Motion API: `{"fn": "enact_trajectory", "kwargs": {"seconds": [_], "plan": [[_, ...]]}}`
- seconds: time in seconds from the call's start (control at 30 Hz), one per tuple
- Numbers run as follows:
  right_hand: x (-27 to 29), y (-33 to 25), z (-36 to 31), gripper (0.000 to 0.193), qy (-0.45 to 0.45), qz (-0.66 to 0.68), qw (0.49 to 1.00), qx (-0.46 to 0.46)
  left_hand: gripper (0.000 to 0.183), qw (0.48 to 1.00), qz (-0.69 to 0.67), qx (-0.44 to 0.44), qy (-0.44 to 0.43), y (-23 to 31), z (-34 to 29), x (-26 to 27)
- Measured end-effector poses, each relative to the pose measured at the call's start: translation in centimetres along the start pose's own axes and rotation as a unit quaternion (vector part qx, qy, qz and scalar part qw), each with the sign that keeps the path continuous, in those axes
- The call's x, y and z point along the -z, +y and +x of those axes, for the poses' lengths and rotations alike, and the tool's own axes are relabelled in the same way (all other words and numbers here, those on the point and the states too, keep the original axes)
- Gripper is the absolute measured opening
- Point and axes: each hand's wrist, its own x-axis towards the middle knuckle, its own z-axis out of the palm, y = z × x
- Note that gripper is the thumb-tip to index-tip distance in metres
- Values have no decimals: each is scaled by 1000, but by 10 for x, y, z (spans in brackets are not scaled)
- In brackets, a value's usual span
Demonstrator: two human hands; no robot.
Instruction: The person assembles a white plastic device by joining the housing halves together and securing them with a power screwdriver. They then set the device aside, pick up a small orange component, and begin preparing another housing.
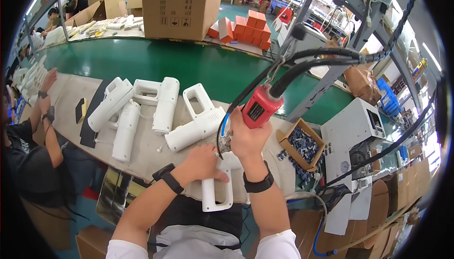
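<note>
My right hand [250, 138] is closed round a red electric screwdriver [263, 106], held upright with thick black cables running up from its top. Directly beneath it, close to my body, lies a white plastic handheld device [210, 198] with a loop-shaped handle. My left hand [200, 162] grips this device, its thumb over the white plastic; the fingertips are partly hidden. Whether the screwdriver's tip touches the device is hidden behind my right hand. Just beyond lies another white device [195, 130], with several similar ones [166, 105] to its left.
A small cardboard box of dark small parts [302, 148] stands right, beside a white machine [352, 136]. A green conveyor belt [127, 62] runs behind the bench. Beyond it stand a large carton [182, 6] and orange boxes [253, 27]. Another person's hands [46, 86] are at left.
</note>
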Motion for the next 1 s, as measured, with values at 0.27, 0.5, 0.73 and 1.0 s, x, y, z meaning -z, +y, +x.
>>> {"fn": "enact_trajectory", "kwargs": {"seconds": [0.27,0.5,0.73,1.0], "plan": [[26,-82,0,9,65,76,993,57,86,999,26,-1,19,7,25,8],[34,-53,-11,2,33,0,998,61,78,996,53,-29,70,-4,34,-6],[35,-12,-21,5,-2,-15,1000,21,64,993,25,-44,104,-6,31,-13],[33,-79,-14,7,27,23,998,54,104,962,-202,68,168,-15,-26,-21]]}}
